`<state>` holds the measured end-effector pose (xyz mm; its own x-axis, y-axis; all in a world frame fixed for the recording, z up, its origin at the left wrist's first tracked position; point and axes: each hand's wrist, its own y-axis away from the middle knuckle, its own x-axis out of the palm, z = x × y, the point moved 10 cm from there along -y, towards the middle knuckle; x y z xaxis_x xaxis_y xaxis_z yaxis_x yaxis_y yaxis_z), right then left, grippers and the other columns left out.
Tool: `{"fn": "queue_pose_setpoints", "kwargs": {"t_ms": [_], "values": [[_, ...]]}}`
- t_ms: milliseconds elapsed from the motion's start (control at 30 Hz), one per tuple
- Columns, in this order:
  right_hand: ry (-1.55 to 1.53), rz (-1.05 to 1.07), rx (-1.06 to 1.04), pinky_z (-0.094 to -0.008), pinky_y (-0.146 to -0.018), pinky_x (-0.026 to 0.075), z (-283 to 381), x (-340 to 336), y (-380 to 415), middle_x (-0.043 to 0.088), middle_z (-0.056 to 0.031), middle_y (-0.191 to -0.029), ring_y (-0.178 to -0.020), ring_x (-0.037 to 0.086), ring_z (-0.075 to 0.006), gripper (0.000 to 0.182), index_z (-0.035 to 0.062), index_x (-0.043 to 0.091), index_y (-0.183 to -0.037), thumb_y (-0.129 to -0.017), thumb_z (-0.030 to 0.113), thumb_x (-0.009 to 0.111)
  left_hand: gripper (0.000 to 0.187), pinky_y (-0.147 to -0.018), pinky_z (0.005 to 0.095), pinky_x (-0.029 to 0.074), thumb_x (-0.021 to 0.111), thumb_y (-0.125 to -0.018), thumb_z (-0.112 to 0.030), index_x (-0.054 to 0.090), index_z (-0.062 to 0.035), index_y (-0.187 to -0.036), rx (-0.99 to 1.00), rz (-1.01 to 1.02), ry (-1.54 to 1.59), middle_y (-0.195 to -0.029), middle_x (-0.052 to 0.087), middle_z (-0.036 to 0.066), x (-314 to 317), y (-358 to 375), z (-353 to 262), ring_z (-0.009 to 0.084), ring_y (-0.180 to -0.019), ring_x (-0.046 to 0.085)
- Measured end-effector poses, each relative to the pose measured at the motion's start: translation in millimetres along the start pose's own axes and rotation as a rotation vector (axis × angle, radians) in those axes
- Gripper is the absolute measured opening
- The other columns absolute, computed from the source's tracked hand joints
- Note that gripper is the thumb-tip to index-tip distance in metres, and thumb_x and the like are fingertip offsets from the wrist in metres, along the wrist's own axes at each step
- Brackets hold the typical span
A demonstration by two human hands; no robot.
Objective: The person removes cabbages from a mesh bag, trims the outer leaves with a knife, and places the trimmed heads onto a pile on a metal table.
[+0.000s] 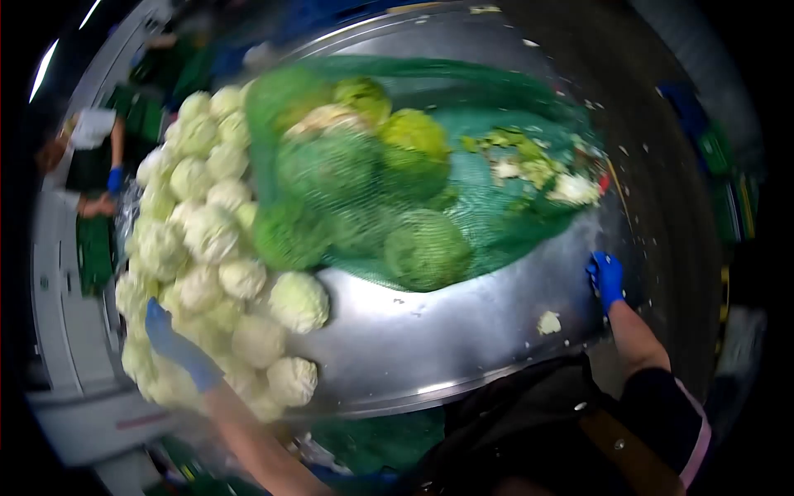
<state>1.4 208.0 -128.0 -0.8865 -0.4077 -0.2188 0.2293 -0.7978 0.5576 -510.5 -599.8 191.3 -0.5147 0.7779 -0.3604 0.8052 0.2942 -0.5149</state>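
Note:
My left hand (175, 345), in a blue glove, rests flat on a heap of pale trimmed cabbages (207, 240) piled at the left of a steel table (430, 339). My right hand (606, 277), also blue-gloved, grips the table's right edge beside the end of a green net sack (480, 198). The sack lies across the table's middle with several green cabbages (426, 248) inside it. One loose pale cabbage (298, 302) sits just beside the sack's near side.
Cabbage leaf scraps (538, 169) lie on the net at the right, and a small scrap (547, 322) on the bare steel. Another person with a blue glove (114, 178) works at the far left. The dark floor (662, 124) at right is littered with bits.

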Motion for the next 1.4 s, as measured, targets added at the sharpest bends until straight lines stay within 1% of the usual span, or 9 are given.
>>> {"fn": "queue_pose_setpoints", "kwargs": {"t_ms": [267, 433, 500, 667, 800, 933, 1033, 1267, 1400], "values": [[-0.022, -0.019, -0.090, -0.0252, -0.036, 0.032, 2, -4, 3, 0.057, -0.0032, -0.057, -0.039, 0.044, -0.0099, 0.023, 0.0087, 0.063, -0.084, -0.092, 0.030, 0.058, 0.035, -0.102, 0.0385, 0.040, 0.071, -0.081, -0.006, 0.063, -0.0026, -0.115, 0.675, 0.865, 0.228, -0.121, 0.062, 0.016, 296, 215, -321, 0.0306, -0.119, 0.055], [-0.076, 0.022, -0.095, -0.0243, -0.036, 0.033, 2, -1, 0, 0.059, -0.0043, -0.058, -0.038, 0.044, -0.0095, 0.020, 0.0082, 0.063, -0.085, -0.092, 0.026, 0.057, 0.043, -0.076, 0.0422, 0.050, 0.061, -0.086, -0.048, 0.067, -0.0059, -0.088, 1.046, 1.121, -0.251, -0.091, 0.067, 0.019, 394, 298, -323, 0.0351, -0.088, 0.063], [-0.076, 0.036, -0.085, -0.0235, -0.036, 0.033, -1, -3, -1, 0.059, -0.0043, -0.058, -0.038, 0.045, -0.0091, 0.021, 0.0072, 0.062, -0.085, -0.093, 0.026, 0.057, 0.052, -0.060, 0.0441, 0.049, 0.055, -0.088, -0.054, 0.064, -0.0071, -0.067, 0.802, 1.323, -0.565, -0.068, 0.063, 0.017, 398, 283, -281, 0.0360, -0.064, 0.061], [-0.141, 0.073, -0.115, -0.0224, -0.037, 0.034, -1, 1, -3, 0.060, -0.0047, -0.058, -0.038, 0.045, -0.0087, 0.021, 0.0060, 0.062, -0.086, -0.094, 0.024, 0.056, 0.046, -0.059, 0.0438, 0.043, 0.059, -0.090, -0.039, 0.061, -0.0024, -0.062, 0.346, 1.203, -0.503, -0.059, 0.057, 0.018, 312, 215, -223, 0.0349, -0.057, 0.056], [-0.126, 0.158, -0.058, -0.0230, -0.036, 0.034, 2, 4, 3, 0.061, -0.0063, -0.062, -0.040, 0.046, -0.0087, 0.017, 0.0055, 0.062, -0.086, -0.093, 0.020, 0.058, 0.028, -0.063, 0.0287, 0.049, 0.066, -0.089, -0.026, 0.068, 0.0010, -0.097, 0.093, 1.005, -0.316, -0.081, 0.069, 0.008, 272, 174, -66, 0.0140, -0.069, 0.062], [-0.262, 0.191, -0.361, -0.0232, -0.048, 0.046, 48, 30, 15, 0.064, -0.0050, -0.074, -0.054, 0.057, -0.0090, 0.007, 0.0033, 0.064, -0.090, -0.089, 0.009, 0.060, 0.034, -0.077, 0.0292, 0.050, 0.069, -0.086, -0.014, 0.060, 0.0014, -0.115, -0.021, 0.504, 0.152, -0.102, 0.065, 0.008, 276, 139, -68, 0.0156, -0.084, 0.061], [-0.145, 0.450, -0.470, -0.0265, -0.069, 0.053, 130, 119, 53, 0.066, -0.0045, -0.086, -0.073, 0.063, -0.0111, 0.011, 0.0017, 0.064, -0.095, -0.084, 0.004, 0.064, 0.039, -0.092, 0.0295, 0.044, 0.067, -0.088, -0.017, 0.057, 0.0038, -0.119, 0.069, 0.262, 0.089, -0.113, 0.061, 0.010, 277, 136, -143, 0.0175, -0.101, 0.056], [-0.075, 0.938, -0.774, -0.0316, -0.091, 0.049, 271, 346, 169, 0.063, -0.0123, -0.121, -0.112, 0.058, -0.0159, 0.048, 0.0014, 0.051, -0.127, -0.086, 0.020, 0.069, 0.040, -0.102, 0.0404, 0.040, 0.059, -0.088, -0.010, 0.051, 0.0031, -0.124, 0.104, 0.198, 0.065, -0.127, 0.053, 0.022, 306, 136, -83, 0.0334, -0.117, 0.052], [0.203, 0.906, -0.815, -0.0302, -0.070, 0.052, 303, 450, 184, 0.065, -0.0133, -0.106, -0.082, 0.064, -0.0172, 0.065, 0.0045, 0.049, -0.133, -0.085, 0.044, 0.067, 0.042, -0.105, 0.0367, 0.037, 0.050, -0.096, -0.013, 0.043, 0.0037, -0.134, -0.061, 0.292, 0.201, -0.133, 0.049, 0.019, 318, 131, -52, 0.0282, -0.121, 0.049]]}}
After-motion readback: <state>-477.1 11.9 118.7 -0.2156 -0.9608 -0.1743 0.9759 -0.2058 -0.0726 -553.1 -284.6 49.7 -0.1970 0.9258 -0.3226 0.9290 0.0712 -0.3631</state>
